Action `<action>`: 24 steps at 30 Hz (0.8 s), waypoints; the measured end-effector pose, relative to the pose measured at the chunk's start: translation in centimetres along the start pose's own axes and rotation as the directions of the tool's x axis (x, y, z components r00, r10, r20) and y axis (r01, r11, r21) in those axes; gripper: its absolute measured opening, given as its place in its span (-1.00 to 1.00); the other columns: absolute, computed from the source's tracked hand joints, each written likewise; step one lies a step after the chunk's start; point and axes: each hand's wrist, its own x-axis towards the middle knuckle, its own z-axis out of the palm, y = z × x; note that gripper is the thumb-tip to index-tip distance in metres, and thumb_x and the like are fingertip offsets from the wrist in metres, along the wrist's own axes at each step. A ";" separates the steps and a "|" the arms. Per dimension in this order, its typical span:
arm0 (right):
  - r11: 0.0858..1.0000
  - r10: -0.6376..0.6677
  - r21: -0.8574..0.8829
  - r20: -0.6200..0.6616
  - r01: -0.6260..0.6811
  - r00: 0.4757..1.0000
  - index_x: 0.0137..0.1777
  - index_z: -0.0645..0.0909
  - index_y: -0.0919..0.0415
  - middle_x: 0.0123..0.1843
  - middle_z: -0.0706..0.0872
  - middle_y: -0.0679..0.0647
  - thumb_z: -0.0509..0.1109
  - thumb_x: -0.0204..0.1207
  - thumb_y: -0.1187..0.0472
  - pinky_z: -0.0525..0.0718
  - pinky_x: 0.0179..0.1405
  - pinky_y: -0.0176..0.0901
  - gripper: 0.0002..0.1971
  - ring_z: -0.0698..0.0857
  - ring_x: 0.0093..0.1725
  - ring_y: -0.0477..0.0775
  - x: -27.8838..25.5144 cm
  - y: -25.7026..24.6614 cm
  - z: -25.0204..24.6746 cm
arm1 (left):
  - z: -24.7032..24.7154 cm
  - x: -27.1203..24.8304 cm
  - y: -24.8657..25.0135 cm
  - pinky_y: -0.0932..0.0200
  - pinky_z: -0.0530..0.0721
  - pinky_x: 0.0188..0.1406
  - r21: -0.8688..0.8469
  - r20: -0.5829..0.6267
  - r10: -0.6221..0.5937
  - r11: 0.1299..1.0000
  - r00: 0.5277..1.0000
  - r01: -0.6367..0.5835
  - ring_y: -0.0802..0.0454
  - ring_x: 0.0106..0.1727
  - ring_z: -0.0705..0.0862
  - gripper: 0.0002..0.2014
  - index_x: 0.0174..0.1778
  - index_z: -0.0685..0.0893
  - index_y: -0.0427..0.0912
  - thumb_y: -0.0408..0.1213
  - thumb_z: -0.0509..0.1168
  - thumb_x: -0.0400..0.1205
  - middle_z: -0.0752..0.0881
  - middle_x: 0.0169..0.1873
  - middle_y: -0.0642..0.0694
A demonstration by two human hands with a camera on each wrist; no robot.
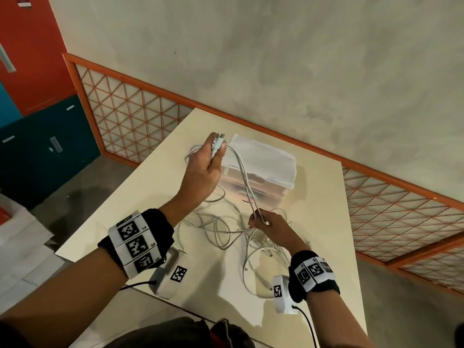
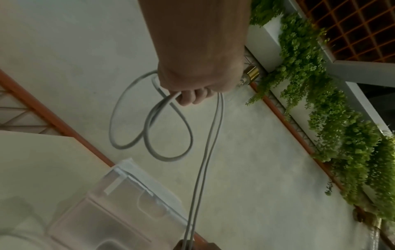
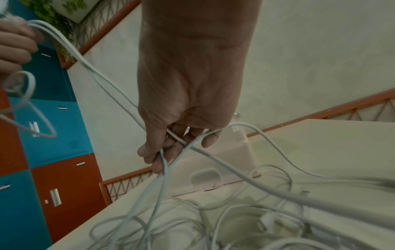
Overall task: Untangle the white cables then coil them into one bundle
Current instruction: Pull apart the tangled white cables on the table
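Running taut between hands, white cables (image 1: pixel 244 182) slant downward; both hands' fingers (image 1: pixel 253 223) curled gripping them

The left hand (image 2: pixel 198 74) grips white cables (image 2: pixel 149 128): two loops hang left of the fingers (image 2: pixel 192 98), and a pair of strands runs down past a translucent box (image 2: pixel 119 208), perhaps lidded, toward the frame's bottom edge.

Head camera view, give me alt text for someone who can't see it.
A person's left hand holds up a small coil of thin white cables by their plug ends, while the right hand pinches two strands lower down. Below them, more cable lies tangled on the cream table, in front of a translucent lidded plastic box.
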 end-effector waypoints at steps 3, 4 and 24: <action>0.999 0.019 -0.028 -0.008 -0.019 1.000 -0.18 0.61 0.06 -0.23 0.75 0.02 0.33 0.60 0.27 0.51 -0.18 -0.49 -0.85 0.63 -0.31 -0.39 0.0 1.1 -0.3 | 0.0 -0.2 -0.9 0.39 0.34 -0.52 0.021 -0.086 -0.073 0.997 0.994 0.075 0.25 -0.58 0.40 -0.82 -0.04 0.49 -0.31 -0.28 0.06 0.75 0.33 -0.55 0.10; 0.999 0.028 -0.035 -0.002 -0.028 1.000 -0.17 0.60 0.07 -0.24 0.75 0.00 0.31 0.61 0.27 0.53 -0.20 -0.42 -0.86 0.61 -0.33 -0.36 -0.1 1.4 -0.4 | 0.0 -0.2 -1.5 0.37 0.34 -0.49 0.059 -0.106 -0.123 0.990 0.987 0.129 0.26 -0.54 0.45 -0.76 0.03 0.51 -0.39 -0.27 0.06 0.75 0.38 -0.54 0.06; 0.966 -0.144 -0.210 0.048 0.151 0.988 -0.12 0.67 0.18 -0.43 0.63 -0.12 0.28 0.65 0.12 0.47 -0.20 -0.33 -0.80 0.56 -0.40 -0.22 -0.5 -8.2 -1.4 | 2.3 -4.8 -5.3 0.30 0.38 -0.33 0.216 0.646 -0.331 0.943 0.687 0.252 0.25 -0.42 0.50 -0.85 -0.11 0.44 0.00 -0.18 0.04 0.75 0.48 -0.36 -0.26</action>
